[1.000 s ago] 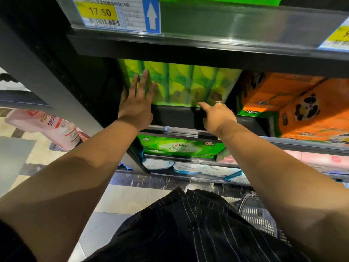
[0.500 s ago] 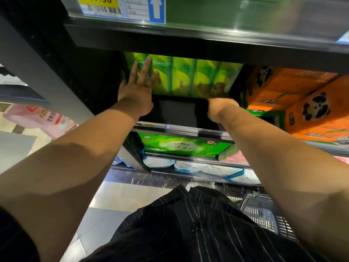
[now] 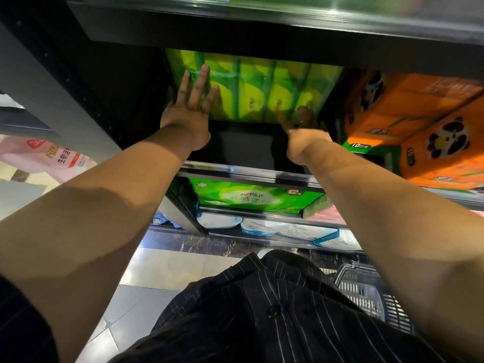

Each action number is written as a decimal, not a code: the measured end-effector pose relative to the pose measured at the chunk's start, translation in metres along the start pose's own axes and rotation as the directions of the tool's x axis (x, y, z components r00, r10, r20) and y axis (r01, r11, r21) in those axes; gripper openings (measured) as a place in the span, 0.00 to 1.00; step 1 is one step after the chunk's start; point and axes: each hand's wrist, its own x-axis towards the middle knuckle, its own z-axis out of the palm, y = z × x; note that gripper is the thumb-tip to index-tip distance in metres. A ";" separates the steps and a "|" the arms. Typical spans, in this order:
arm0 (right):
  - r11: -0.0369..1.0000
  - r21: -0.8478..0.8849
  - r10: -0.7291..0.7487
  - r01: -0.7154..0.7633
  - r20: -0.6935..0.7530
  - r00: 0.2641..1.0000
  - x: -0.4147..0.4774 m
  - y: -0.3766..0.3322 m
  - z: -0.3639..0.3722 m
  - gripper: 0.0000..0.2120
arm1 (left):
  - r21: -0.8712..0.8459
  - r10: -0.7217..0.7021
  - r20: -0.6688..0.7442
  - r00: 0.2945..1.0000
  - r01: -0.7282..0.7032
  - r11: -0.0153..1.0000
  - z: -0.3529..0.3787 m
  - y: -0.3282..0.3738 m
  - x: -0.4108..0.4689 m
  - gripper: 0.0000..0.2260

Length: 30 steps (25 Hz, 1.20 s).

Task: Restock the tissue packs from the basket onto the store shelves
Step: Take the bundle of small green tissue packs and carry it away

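Note:
A large green tissue pack [image 3: 264, 87] stands deep on a dark shelf [image 3: 243, 148], under the shelf above. My left hand [image 3: 192, 100] lies flat against its left front face with straight, spread fingers. My right hand [image 3: 301, 120] presses on the pack's lower right corner; its fingers sit in shadow and are hard to make out. The black wire basket [image 3: 366, 289] stands on the floor at the lower right, beside my striped shirt.
Orange panda-print tissue packs [image 3: 419, 121] fill the shelf to the right of the green one. Another green pack [image 3: 251, 195] sits one shelf lower, with white and blue packs [image 3: 275, 229] beneath it. A pink package [image 3: 47, 155] lies at the far left.
The green pack has slid further back into the shelf. Both hands followed it inward, and the view tilted down so the price label is out of sight.

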 end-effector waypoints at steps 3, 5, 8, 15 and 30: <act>0.981 0.193 0.017 -0.012 -0.028 0.999 0.000 0.002 0.005 0.31 | -0.016 0.000 0.011 1.000 0.000 1.000 0.001 -0.001 0.001 0.41; 0.960 0.279 0.027 -0.022 -0.014 1.000 -0.002 0.004 0.007 0.36 | -0.060 0.014 -0.005 1.000 -0.014 0.998 -0.001 0.002 -0.001 0.40; 0.950 0.312 0.014 0.020 -0.108 0.994 -0.016 -0.001 0.008 0.33 | -0.175 0.041 -0.081 0.996 -0.054 0.983 -0.001 0.003 -0.013 0.37; 0.903 0.427 0.069 0.045 -0.248 0.966 -0.063 -0.025 0.016 0.34 | -0.289 0.032 0.009 0.999 -0.028 0.957 0.006 -0.003 -0.072 0.36; 0.889 0.321 -0.162 0.327 -0.446 0.880 -0.149 -0.027 -0.014 0.37 | -0.381 -0.104 -0.171 0.980 0.032 0.924 -0.015 -0.003 -0.191 0.37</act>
